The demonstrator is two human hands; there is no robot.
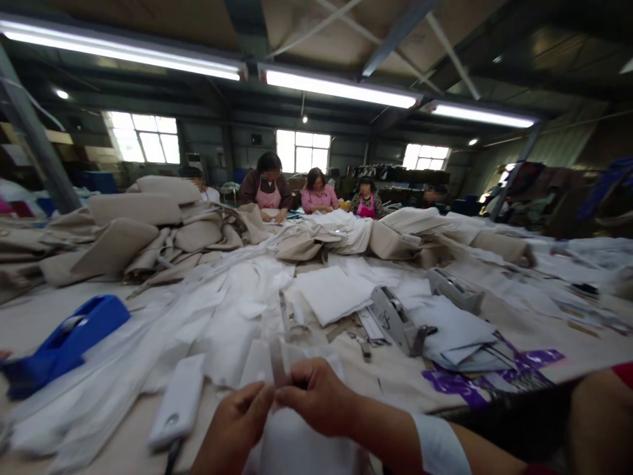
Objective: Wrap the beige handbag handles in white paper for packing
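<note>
My left hand [237, 422] and my right hand [324, 399] are close together at the lower middle of the view. The fingers of both are pinched on a narrow translucent strip [277, 359], which stands up between them. It looks like the edge of a clear plastic bag, though blur keeps me from being sure. Just below my hands lies a smooth white piece [306, 442], partly hidden by them. To the left of my left hand is a white box-shaped device [178, 402] with a dark cable. Thin white plastic bags [227, 336] spread beyond it.
A blue tape dispenser [74, 336] stands at left. Grey tape dispensers [395, 323] stand at right near white sheets [336, 290] and purple printed plastic [455, 382]. Beige folded cloth [123, 241] is heaped across the table. Several people sit opposite. A red-sleeved limb shows at right.
</note>
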